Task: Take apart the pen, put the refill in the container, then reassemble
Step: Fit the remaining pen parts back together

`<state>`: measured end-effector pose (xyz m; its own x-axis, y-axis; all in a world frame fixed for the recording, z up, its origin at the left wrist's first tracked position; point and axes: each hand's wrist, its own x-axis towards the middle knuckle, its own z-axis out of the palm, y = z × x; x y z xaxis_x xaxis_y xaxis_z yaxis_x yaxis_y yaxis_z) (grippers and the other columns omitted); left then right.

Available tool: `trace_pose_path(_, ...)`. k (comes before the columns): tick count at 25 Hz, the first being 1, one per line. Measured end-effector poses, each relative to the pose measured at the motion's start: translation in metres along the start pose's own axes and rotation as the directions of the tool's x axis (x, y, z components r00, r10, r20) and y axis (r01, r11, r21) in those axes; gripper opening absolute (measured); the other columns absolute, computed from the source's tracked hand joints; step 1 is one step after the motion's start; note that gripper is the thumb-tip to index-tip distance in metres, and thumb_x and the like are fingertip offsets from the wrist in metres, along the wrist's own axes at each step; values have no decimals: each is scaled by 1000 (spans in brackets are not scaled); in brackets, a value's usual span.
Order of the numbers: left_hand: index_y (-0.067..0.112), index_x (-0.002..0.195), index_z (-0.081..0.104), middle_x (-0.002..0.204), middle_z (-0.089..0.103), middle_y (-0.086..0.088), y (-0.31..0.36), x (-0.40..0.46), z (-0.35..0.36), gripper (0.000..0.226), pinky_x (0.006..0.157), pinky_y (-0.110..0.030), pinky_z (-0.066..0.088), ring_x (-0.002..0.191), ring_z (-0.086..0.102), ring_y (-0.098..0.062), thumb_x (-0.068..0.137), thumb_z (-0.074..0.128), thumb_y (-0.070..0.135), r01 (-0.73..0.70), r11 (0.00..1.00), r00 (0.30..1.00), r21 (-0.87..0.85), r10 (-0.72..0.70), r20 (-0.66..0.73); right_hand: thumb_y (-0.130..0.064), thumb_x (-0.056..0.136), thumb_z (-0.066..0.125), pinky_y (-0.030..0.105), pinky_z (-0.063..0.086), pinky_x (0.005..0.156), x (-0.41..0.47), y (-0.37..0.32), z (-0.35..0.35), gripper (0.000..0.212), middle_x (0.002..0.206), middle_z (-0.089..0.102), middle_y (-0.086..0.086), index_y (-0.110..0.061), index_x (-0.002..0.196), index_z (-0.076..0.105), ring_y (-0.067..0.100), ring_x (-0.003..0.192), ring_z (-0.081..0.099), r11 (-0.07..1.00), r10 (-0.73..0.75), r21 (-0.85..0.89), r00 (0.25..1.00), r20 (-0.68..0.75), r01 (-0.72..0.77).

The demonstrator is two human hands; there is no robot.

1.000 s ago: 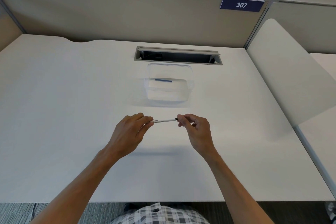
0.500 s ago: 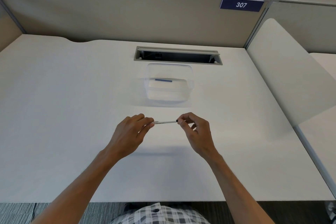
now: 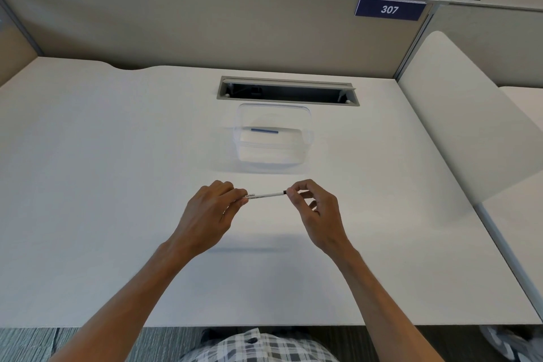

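A slim white pen (image 3: 266,194) with black print is held level above the white desk (image 3: 102,185), between both hands. My left hand (image 3: 207,214) pinches its left end. My right hand (image 3: 316,209) pinches the dark right end with thumb and forefinger, the other fingers curled loosely. Beyond the pen stands a clear plastic container (image 3: 274,138), and a thin blue refill (image 3: 264,130) lies inside it near the far wall. The pen's two ends are hidden by my fingers.
A grey cable slot (image 3: 288,91) is cut into the desk just behind the container. Beige partition walls (image 3: 176,29) close the back and left; a white divider panel (image 3: 470,126) stands at the right. A sign reading 307 (image 3: 389,9) hangs on the partition.
Both hands stay on the pen at about the same spot. The fingers of my right hand have shifted slightly around the pen's right end.
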<state>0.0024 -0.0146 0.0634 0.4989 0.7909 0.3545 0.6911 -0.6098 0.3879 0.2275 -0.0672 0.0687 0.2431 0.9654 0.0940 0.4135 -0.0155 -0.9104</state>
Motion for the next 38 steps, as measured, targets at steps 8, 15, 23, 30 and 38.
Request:
trace_pose_path(8,18,102,68,100,62,5,-2,-1,1,29,79,-28,40,95,56,-16,99,44,34,-20,1000,1000,10,20,-6,-28,95,57,17,36,58,-1,4,-1,13,88,70,-18,-21,87,64,6,82,62,1000,-23,5,998,53,23)
trace_pose_path(15,17,98,66,109,62,7,-5,-4,2,24,91,-36,44,106,57,-17,100,46,31,-55,999,998,-2,55,3,-43,92,59,28,41,62,-3,-1,-2,18,94,70,-15,-26,87,62,7,86,65,1000,10,8,998,58,-11)
trace_pose_path(23,17,98,67,133,59,1,-5,-4,3,33,113,-51,29,139,38,-21,101,39,34,-64,998,998,27,64,24,-31,96,55,24,39,59,-4,2,2,16,88,69,-16,-19,88,62,6,84,64,1000,-5,-11,998,62,6)
trace_pose_path(30,17,99,66,139,55,1,-3,-3,3,36,113,-56,25,144,32,-22,101,36,36,-61,998,997,35,59,40,-46,98,51,29,38,58,-2,1,5,29,84,69,-14,-24,83,62,15,75,61,998,2,-70,1000,1,-2)
trace_pose_path(38,17,98,65,138,56,2,-6,-3,6,34,114,-57,25,143,32,-20,102,36,34,-49,999,998,23,48,36,-32,91,54,24,36,64,-5,3,0,13,95,69,-16,-23,91,62,2,88,62,1000,-18,-8,997,71,18)
